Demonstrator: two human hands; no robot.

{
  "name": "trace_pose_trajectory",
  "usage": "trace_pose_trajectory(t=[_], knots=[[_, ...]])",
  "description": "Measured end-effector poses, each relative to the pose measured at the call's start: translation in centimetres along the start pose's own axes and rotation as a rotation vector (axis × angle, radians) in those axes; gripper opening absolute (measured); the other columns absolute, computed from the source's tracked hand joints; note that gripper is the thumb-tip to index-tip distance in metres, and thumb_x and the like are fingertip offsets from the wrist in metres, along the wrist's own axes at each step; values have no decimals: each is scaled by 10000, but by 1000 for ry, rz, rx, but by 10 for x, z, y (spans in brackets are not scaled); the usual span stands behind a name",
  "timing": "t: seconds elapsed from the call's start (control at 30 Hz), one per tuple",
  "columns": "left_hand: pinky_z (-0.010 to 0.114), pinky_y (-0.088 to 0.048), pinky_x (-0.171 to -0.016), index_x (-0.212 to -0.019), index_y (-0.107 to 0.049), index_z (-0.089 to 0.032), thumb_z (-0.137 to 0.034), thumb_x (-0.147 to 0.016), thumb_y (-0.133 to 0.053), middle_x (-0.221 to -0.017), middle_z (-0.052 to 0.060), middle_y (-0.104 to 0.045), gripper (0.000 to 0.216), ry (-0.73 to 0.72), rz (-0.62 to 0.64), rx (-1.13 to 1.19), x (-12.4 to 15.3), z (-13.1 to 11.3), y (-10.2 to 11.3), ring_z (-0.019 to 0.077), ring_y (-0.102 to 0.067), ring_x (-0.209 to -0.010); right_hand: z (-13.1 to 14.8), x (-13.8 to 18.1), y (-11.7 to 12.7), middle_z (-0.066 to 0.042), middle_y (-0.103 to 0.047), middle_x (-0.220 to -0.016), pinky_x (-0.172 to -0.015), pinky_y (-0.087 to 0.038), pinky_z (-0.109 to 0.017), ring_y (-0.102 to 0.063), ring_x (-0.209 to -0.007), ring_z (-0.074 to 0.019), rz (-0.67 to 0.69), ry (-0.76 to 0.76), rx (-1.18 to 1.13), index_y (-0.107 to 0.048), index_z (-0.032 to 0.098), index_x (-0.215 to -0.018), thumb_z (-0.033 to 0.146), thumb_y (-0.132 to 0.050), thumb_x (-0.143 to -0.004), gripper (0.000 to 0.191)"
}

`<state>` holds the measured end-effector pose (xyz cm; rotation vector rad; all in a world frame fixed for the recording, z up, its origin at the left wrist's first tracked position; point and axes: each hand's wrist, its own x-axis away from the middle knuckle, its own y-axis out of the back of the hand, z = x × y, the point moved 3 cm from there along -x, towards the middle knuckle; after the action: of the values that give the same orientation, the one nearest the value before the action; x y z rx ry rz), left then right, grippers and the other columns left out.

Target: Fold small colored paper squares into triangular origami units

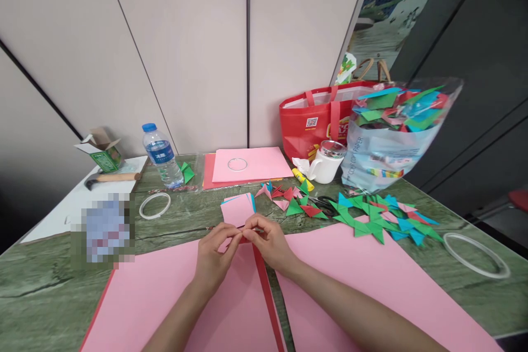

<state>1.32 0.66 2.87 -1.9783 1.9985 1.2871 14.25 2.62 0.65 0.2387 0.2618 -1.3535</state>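
Note:
My left hand (215, 256) and my right hand (266, 237) meet over the pink sheets, thumbs and forefingers pinched together. Between the fingertips is a small piece of red paper (244, 240), mostly covered by the fingers, so its folds cannot be made out. Just beyond lies a stack of small pink and blue paper squares (238, 209). Large pink sheets (165, 291) with red ones showing at the edge lie under both hands. To the right are loose folded paper pieces (295, 198) and joined green, blue, red and pink star shapes (371, 220).
A water bottle (162, 157), hammer (113, 177) and white ring (155, 206) stand or lie left. Behind are pink sheets (264, 162). Rightward are scissors (325, 204), a glue stick (302, 180), white mug (328, 164), red bag (299, 126), a filled plastic bag (375, 148) and another ring (474, 264).

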Motion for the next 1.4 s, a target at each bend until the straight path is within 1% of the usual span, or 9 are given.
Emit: trace_pose_trajectory(t=[0.2, 0.33, 0.5, 0.57, 0.67, 0.87, 1.03, 1.13, 1.4], knots=[[252, -427, -658, -799, -616, -188, -158, -770, -514, -767, 32, -565, 111, -47, -40, -51, 1, 3, -3, 140, -538, -735, 6, 0, 5, -11, -545, -716, -642, -441, -239, -521, -702, -125, -78, 65, 54, -573, 173, -682, 221, -538, -751, 92], [216, -391, -536, -741, -619, -191, -222, -773, -511, -713, 6, -526, 117, 147, -124, -55, -1, 12, 4, 104, -477, -582, -4, -2, 3, -26, -587, -868, -682, -481, -267, -563, -807, -155, -46, -28, -115, -556, 212, -944, 225, -624, -673, 280], [199, -347, -455, -733, -667, -178, -313, -714, -578, -554, -33, -459, 163, 275, -136, -45, 0, 22, 5, 85, -401, -472, -16, -4, 5, -20, -588, -753, -619, -508, -288, -596, -632, -141, -93, -156, -203, -588, 169, -769, 265, -562, -720, 111], [191, -324, -408, -761, -688, -170, -324, -699, -590, -431, -60, -409, 193, 353, -118, -16, 1, 24, 3, 74, -367, -396, -16, -5, 7, -19, -588, -755, -640, -509, -295, -597, -658, -146, -106, -137, -200, -589, 173, -777, 251, -564, -716, 103], [195, -372, -394, -890, -681, -173, -320, -740, -540, -428, -46, -525, 253, 423, 6, 146, 3, 22, -4, 88, -447, -369, -11, -6, 8, -32, -586, -799, -734, -487, -315, -581, -786, -160, -91, -13, -171, -603, 184, -749, 212, -559, -713, 63], [253, -495, -608, -873, -687, -244, -219, -728, -569, -754, 15, -711, 189, 147, -90, 66, 5, 19, 1, 167, -645, -642, -13, -7, 12, -62, -488, -1097, -770, -459, -289, -476, -1054, -200, -104, 31, -159, -619, 198, -670, 167, -641, -627, 57], [247, -500, -634, -936, -660, -267, -179, -735, -565, -871, 14, -702, 239, -9, -139, -29, 6, 23, 3, 159, -651, -713, -19, -6, 8, -36, -570, -919, -711, -478, -276, -574, -803, -148, -21, -75, -290, -625, 191, -725, 195, -700, -573, 170], [247, -496, -610, -914, -668, -268, -190, -733, -566, -831, 10, -708, 222, 16, -119, -26, 4, 21, 4, 156, -644, -675, -18, -6, 7, 1, -582, -711, -673, -480, -268, -562, -678, -123, 4, -113, -279, -627, 184, -722, 220, -700, -579, 165], [263, -480, -564, -782, -710, -253, -232, -638, -652, -734, 28, -708, 156, 236, -43, 141, -3, 20, 5, 177, -615, -614, -12, -7, 11, -17, -540, -783, -622, -463, -251, -527, -697, -128, 4, -34, -182, -675, 210, -770, 246, -708, -582, 194]])
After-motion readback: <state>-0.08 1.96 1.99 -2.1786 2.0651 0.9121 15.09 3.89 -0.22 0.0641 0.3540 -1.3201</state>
